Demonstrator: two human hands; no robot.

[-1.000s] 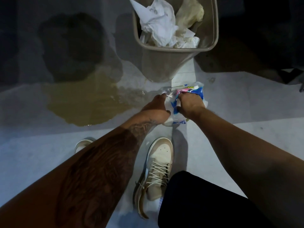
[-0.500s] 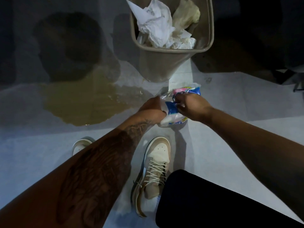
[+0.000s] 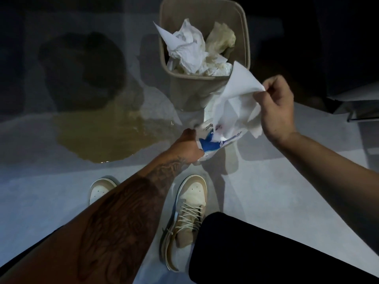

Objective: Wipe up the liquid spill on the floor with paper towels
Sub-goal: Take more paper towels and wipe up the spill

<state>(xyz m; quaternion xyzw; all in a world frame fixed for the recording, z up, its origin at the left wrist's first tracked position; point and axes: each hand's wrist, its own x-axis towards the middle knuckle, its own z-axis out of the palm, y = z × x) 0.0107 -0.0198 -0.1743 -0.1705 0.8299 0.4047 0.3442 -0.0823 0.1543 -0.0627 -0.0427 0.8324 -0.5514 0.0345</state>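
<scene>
Above the grey floor (image 3: 287, 191), your right hand (image 3: 274, 111) pinches a white paper towel (image 3: 235, 103) by its edge; its lower end meets the blue-and-white towel pack (image 3: 209, 144) clenched in your left hand (image 3: 188, 146). The brown spill (image 3: 102, 136) lies left, beside a beige bin (image 3: 190, 93) of crumpled towels (image 3: 188, 52).

The right hand (image 3: 276, 111) has lifted off the pack (image 3: 211, 144) — a white paper towel (image 3: 235, 99) now pulled out, pinched in its fingers (image 3: 259, 97).
</scene>
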